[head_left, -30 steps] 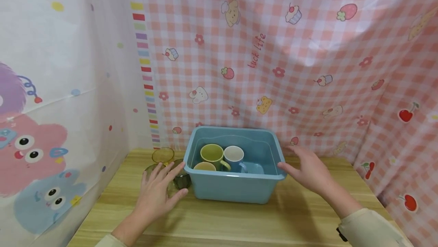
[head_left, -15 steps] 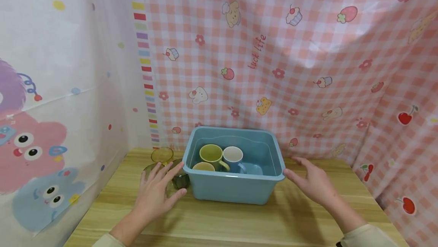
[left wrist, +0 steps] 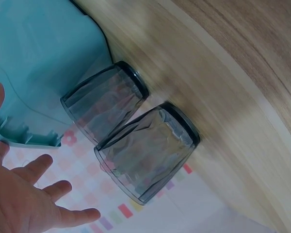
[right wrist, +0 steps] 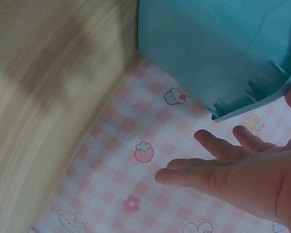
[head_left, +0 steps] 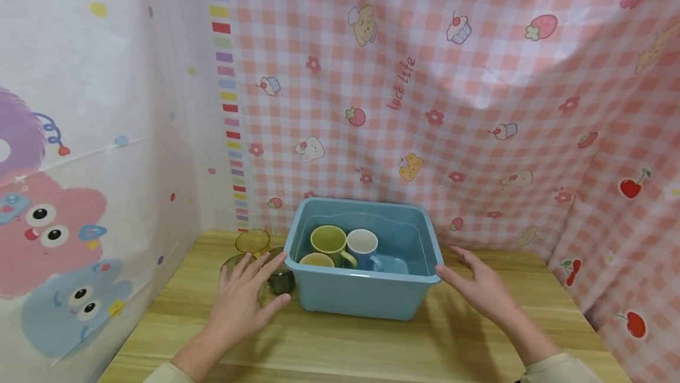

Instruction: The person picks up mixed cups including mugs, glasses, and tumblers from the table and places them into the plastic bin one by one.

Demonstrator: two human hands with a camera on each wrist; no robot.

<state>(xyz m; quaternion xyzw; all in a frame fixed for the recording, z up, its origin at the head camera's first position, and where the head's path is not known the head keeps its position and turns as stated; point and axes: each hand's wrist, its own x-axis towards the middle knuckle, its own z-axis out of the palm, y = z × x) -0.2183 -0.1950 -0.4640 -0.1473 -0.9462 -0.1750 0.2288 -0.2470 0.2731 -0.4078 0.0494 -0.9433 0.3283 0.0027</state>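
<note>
A blue plastic bin (head_left: 366,294) stands on the table with several mugs inside: a green mug (head_left: 328,240), a white-and-blue mug (head_left: 363,247) and a yellowish cup (head_left: 317,260). My left hand (head_left: 241,297) has its fingers spread, over the glasses and with the index fingertip at the bin's left rim. Two dark grey tumblers (left wrist: 104,99) (left wrist: 148,150) stand left of the bin, partly hidden by that hand in the head view. Behind them is an amber glass (head_left: 252,242). My right hand (head_left: 483,290) has straight fingers, its thumb at the bin's right rim.
The wood-patterned table (head_left: 340,353) extends in front of the bin and to both sides. A pink checked curtain (head_left: 451,76) hangs close behind the bin. A white printed curtain (head_left: 133,194) borders the left side.
My right hand has moved down a little along the bin's right side. My left hand has stayed nearly in place, and the bin and mugs have hardly shifted.
</note>
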